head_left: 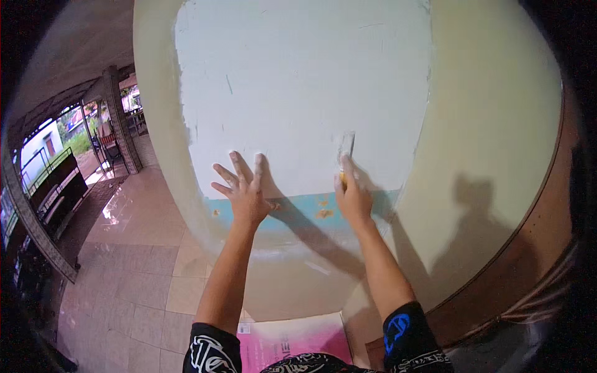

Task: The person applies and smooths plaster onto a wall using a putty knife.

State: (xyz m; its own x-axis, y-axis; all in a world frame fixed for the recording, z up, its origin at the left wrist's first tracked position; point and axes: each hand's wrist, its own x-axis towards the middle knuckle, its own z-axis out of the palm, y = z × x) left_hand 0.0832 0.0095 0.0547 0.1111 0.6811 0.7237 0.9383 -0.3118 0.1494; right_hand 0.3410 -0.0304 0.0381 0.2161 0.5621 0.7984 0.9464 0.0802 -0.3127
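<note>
In front of me a large patch of white filler point(305, 87) covers the cream wall point(485, 112). Along its lower edge runs a bare turquoise strip point(298, 214) with brown spots. My left hand point(245, 193) is laid on the wall, fingers spread, over the bottom of the white patch; its fingertips are whitened. My right hand point(352, 196) grips a putty knife point(347, 144) by its yellow handle. The blade points up against the white surface, to the right of my left hand. How much filler is on the blade I cannot tell.
Below me, at the wall's foot, lies a pink and white box point(298, 342). Tiled floor point(130, 273) stretches to the left, toward a pillar point(121, 118) and a dark metal gate point(65, 186). A brown wooden edge point(547, 205) borders the wall at right.
</note>
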